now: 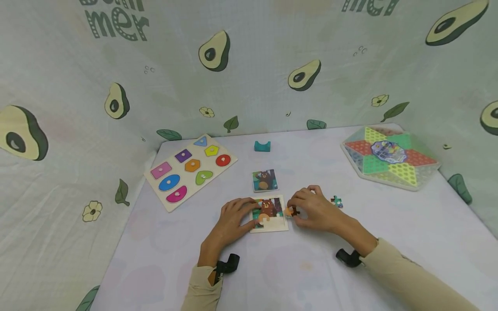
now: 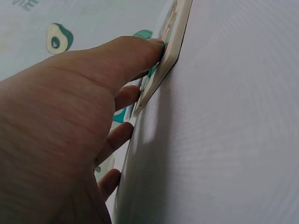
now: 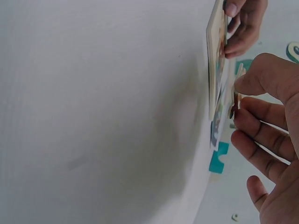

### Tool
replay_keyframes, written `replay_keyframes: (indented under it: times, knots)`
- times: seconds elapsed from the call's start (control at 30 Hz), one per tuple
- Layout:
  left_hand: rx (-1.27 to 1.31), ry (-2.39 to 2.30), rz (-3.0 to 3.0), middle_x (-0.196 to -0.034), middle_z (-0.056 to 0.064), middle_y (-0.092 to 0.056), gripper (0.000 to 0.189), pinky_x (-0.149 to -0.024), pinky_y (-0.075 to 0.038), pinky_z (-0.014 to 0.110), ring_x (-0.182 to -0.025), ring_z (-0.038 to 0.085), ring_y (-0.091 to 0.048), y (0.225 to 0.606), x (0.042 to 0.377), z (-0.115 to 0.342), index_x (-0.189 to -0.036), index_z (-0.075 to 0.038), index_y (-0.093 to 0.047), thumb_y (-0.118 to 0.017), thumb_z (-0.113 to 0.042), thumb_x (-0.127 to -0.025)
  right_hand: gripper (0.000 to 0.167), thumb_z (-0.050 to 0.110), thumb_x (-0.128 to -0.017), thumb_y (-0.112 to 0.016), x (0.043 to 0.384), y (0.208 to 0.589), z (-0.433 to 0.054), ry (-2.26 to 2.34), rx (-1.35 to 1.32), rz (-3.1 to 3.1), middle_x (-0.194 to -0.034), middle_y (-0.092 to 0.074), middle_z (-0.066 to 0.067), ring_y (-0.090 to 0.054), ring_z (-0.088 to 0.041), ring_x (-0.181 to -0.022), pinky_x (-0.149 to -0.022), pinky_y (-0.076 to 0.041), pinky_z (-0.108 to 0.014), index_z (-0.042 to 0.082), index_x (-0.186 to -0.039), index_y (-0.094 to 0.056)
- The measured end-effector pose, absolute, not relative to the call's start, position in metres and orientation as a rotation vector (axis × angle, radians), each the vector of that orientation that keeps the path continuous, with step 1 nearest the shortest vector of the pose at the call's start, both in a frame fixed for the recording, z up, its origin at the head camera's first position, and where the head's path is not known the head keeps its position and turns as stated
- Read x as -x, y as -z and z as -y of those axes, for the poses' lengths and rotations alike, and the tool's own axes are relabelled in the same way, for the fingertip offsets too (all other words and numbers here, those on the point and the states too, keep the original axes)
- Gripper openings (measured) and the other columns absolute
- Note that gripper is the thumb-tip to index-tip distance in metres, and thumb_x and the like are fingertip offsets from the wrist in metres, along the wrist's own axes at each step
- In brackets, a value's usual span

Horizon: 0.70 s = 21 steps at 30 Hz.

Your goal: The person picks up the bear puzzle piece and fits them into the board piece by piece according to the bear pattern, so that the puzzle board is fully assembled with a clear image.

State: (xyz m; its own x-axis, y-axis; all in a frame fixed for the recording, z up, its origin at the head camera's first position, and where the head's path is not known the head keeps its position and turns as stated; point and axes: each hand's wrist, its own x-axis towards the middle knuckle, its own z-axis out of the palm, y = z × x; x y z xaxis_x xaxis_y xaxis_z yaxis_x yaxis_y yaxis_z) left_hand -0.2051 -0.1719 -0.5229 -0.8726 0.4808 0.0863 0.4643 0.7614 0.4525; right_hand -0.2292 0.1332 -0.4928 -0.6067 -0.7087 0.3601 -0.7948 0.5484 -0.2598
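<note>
A bear jigsaw puzzle in a pale wooden tray (image 1: 281, 222) lies before me, its lower right part bare wood. My left hand (image 1: 233, 218) rests on the tray's left side, thumb and fingertips touching the puzzle. In the left wrist view the left thumb (image 2: 135, 56) lies over the tray's edge (image 2: 161, 77). Just off the tray's right edge, my right hand (image 1: 317, 209) pinches an orange and brown puzzle piece (image 1: 294, 211) between thumb and fingers. The right wrist view shows this piece (image 3: 235, 105) edge-on. Another puzzle piece (image 1: 336, 201) lies beyond the right hand.
Behind the tray lies a square bear picture (image 1: 265, 180), with a teal curved block (image 1: 262, 147) farther back. A shape-puzzle board (image 1: 190, 172) is at the left. At the back right sits a clear hexagonal box (image 1: 391, 157) with a star pattern. A printed cloth hangs behind.
</note>
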Motion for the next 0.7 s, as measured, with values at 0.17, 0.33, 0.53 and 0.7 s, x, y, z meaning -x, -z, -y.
replay_keyframes:
  times: [0.17, 0.33, 0.53, 0.7]
  knots:
    - [-0.794, -0.745, -2.911, -0.147, 0.000, -0.048, 0.047, -0.112, -0.022, 0.058, -0.138, 0.028, -0.035, 0.522, 0.205, 0.172, -0.141, -0.024, -0.057, -0.063, -0.042, -0.098, 0.024, 0.018, -0.078, -0.079, 0.229, 0.494, -0.127, -0.621, -1.303, 2.550, -0.096, -0.061, 0.006, -0.053, -0.011, -0.090, -0.093, -0.032, -0.051, 0.017, -0.100, -0.070]
    - [-0.796, -0.749, -2.905, -0.147, 0.000, -0.047, 0.048, -0.112, -0.022, 0.058, -0.139, 0.028, -0.035, 0.522, 0.205, 0.172, -0.142, -0.025, -0.056, -0.062, -0.042, -0.098, 0.025, 0.020, -0.079, -0.079, 0.228, 0.494, -0.119, -0.604, -1.328, 2.532, -0.097, -0.062, 0.006, -0.054, -0.011, -0.092, -0.092, -0.033, -0.051, 0.016, -0.103, -0.071]
    - [-0.796, -0.745, -2.910, -0.147, 0.000, -0.047, 0.048, -0.112, -0.022, 0.058, -0.139, 0.028, -0.035, 0.522, 0.205, 0.172, -0.143, -0.025, -0.056, -0.062, -0.042, -0.098, 0.027, 0.021, -0.079, -0.079, 0.227, 0.494, -0.111, -0.583, -1.354, 2.521, -0.100, -0.063, 0.005, -0.057, -0.014, -0.095, -0.093, -0.035, -0.053, 0.016, -0.105, -0.071]
    - [-0.801, -0.730, -2.917, -0.148, 0.000, -0.047, 0.048, -0.111, -0.023, 0.058, -0.138, 0.028, -0.036, 0.521, 0.204, 0.172, -0.143, -0.024, -0.056, -0.062, -0.041, -0.099, 0.026, 0.020, -0.082, -0.078, 0.226, 0.496, -0.107, -0.601, -1.377, 2.525, -0.101, -0.063, 0.004, -0.056, -0.014, -0.096, -0.094, -0.035, -0.053, 0.015, -0.106, -0.071]
